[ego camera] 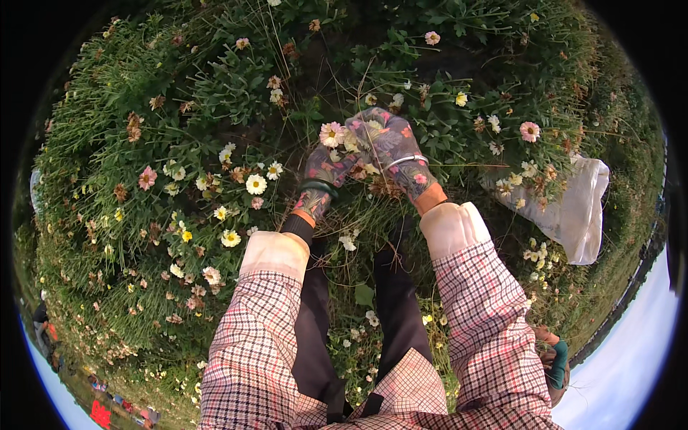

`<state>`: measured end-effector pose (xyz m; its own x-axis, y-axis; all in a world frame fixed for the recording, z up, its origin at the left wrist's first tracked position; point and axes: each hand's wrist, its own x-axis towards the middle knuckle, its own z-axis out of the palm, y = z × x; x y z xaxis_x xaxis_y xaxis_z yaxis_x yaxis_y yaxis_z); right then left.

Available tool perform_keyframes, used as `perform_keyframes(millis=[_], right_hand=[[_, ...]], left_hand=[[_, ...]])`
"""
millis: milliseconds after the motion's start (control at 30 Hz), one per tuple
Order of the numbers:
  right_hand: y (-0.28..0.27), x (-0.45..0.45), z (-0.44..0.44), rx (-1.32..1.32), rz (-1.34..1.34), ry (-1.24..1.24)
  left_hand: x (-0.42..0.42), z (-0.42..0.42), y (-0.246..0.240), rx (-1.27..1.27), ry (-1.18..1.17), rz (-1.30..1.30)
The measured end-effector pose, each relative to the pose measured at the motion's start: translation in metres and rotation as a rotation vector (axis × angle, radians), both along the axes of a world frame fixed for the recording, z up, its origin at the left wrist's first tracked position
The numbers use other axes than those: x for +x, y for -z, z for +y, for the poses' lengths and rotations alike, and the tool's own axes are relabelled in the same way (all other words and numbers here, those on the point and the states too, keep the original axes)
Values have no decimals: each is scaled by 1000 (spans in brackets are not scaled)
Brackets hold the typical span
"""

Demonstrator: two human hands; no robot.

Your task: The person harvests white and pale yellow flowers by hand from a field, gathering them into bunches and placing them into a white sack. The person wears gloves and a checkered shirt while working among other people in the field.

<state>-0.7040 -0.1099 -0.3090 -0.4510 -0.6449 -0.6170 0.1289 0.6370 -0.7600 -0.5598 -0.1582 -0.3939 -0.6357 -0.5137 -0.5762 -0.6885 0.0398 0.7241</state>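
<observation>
My left hand (325,166), in a dark flower-patterned glove with a dark green bangle at the wrist, is curled around cut or loose flower heads. A pale pink daisy-like flower (332,134) shows at its fingertips. Against it sits my right hand (389,141), gloved alike and with a silver bangle; its fingers bend over cream petals (351,144) between the two hands. Its fingertips are partly hidden, so I cannot tell whether it grips a flower. Below the hands hang dry brown blooms (385,188) and thin dry stems.
Dense flowering plants (215,97) surround me, with white flowers (256,184) at left and a pink one (530,131) at right. A white woven sack (583,209) lies among the plants at right. A person in a green sleeve (559,360) is at lower right; more people appear far lower left.
</observation>
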Motion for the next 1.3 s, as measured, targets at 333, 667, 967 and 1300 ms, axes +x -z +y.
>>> perform_keyframes(millis=[333, 667, 967, 1300], right_hand=[[13, 3, 7, -3, 363, -116], [-78, 17, 0, -300, -172, 248], [-99, 84, 130, 92, -289, 573], [22, 86, 88, -1, -296, 874]], left_hand=[[15, -36, -26, 414, -658, 472], [7, -34, 3, 628, -446, 532], [37, -100, -54, 743, -258, 502], [-36, -56, -7, 31, 373, 12]])
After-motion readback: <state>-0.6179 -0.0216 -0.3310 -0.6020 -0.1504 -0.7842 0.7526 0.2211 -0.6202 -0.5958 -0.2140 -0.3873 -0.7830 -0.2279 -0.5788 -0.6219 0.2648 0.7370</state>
